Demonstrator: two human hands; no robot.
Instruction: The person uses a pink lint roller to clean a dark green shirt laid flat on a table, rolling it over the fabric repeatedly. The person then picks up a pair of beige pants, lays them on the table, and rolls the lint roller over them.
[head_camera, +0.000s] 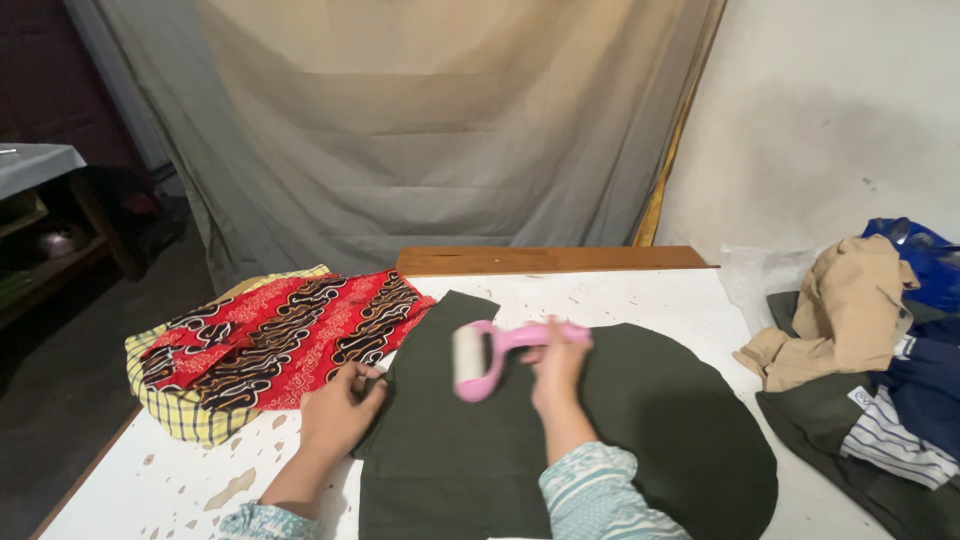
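Right hand (556, 368) shut tight round the handle of a blurry pink lint roller (492, 355) just above a dark green cloth (640, 430) spread flat on the white table (180, 480), left hand (338, 410) pinching the cloth's left edge, red patterned cloth (285, 335) lying close by.
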